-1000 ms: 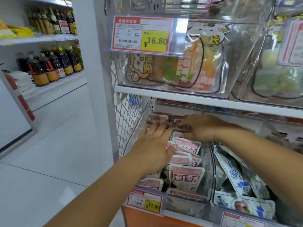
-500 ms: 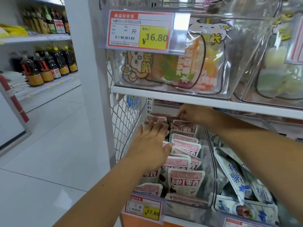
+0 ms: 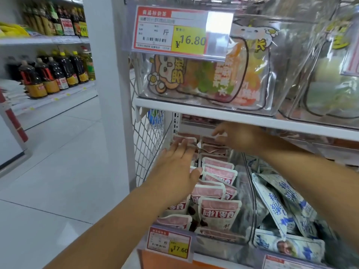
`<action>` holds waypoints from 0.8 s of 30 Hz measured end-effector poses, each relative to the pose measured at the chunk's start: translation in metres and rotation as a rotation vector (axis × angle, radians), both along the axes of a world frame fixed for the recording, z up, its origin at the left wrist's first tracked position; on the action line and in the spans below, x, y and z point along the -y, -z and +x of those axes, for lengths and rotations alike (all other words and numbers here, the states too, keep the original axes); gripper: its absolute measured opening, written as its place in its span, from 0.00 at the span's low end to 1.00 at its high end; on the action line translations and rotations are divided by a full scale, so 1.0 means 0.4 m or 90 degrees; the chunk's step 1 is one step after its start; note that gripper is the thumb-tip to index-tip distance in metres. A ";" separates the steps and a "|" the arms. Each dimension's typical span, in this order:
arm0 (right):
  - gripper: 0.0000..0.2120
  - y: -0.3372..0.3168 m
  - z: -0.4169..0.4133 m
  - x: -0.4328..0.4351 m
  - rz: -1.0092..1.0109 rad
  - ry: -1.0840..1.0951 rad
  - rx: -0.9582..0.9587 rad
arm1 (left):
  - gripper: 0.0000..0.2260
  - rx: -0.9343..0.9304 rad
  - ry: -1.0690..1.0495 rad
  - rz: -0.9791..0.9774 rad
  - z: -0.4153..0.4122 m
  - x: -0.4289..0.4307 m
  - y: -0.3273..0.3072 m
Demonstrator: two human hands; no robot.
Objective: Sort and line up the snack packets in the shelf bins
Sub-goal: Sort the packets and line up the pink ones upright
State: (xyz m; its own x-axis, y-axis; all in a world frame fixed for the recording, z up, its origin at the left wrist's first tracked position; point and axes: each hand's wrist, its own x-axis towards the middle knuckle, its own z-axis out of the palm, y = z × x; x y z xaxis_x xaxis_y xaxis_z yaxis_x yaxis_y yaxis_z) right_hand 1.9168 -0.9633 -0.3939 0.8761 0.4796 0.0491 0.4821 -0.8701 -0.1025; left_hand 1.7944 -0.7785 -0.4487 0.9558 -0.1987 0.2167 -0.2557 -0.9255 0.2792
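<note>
Right hand (image 3: 239,138) deeper; left hand (image 3: 174,171) flat.

The pink packets (image 3: 219,210) by my left hand (image 3: 174,171) are shiny plastic film; their bin (image 3: 247,200) is clear, smooth plastic. The side mesh (image 3: 147,152) is white-coated metal wire, the floor (image 3: 58,171) glossy tile.

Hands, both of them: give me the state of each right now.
Left hand: open, straight fingers on the pink packets.
Right hand: blurred at the back of the bin; cannot tell.
</note>
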 end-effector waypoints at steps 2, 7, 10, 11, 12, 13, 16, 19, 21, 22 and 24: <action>0.13 0.004 -0.052 -0.015 -0.025 -0.070 0.018 | 0.28 -0.052 0.037 -0.017 -0.037 -0.010 -0.021; 0.14 0.030 -0.037 -0.019 -0.094 -0.020 -0.037 | 0.32 -0.247 0.112 0.043 -0.131 -0.042 -0.044; 0.18 -0.001 -0.082 -0.011 -0.152 -0.024 -0.060 | 0.33 -0.238 0.125 0.047 -0.170 -0.053 -0.046; 0.20 -0.014 -0.115 -0.008 -0.148 -0.037 -0.072 | 0.34 -0.233 0.123 0.033 -0.180 -0.061 -0.050; 0.21 -0.025 -0.156 -0.002 -0.133 -0.056 -0.087 | 0.34 -0.219 0.121 0.030 -0.188 -0.070 -0.056; 0.21 -0.034 -0.206 0.005 -0.121 -0.083 -0.100 | 0.33 -0.196 0.121 0.043 -0.194 -0.080 -0.061; 0.21 -0.019 -0.338 0.017 -0.125 -0.154 -0.121 | 0.24 -0.113 0.129 0.117 -0.203 -0.099 -0.066; 0.24 0.035 -0.372 0.000 -0.147 -0.155 -0.010 | 0.13 -0.058 0.130 0.195 -0.202 -0.091 -0.056; 0.19 0.056 -0.368 -0.005 -0.155 -0.142 0.057 | 0.11 -0.031 0.112 0.219 -0.196 -0.098 -0.043; 0.15 0.059 -0.366 -0.003 -0.164 -0.137 0.088 | 0.10 -0.017 0.107 0.217 -0.190 -0.105 -0.037; 0.11 0.066 -0.360 0.008 -0.175 -0.122 0.116 | 0.08 0.008 0.092 0.216 -0.181 -0.118 -0.027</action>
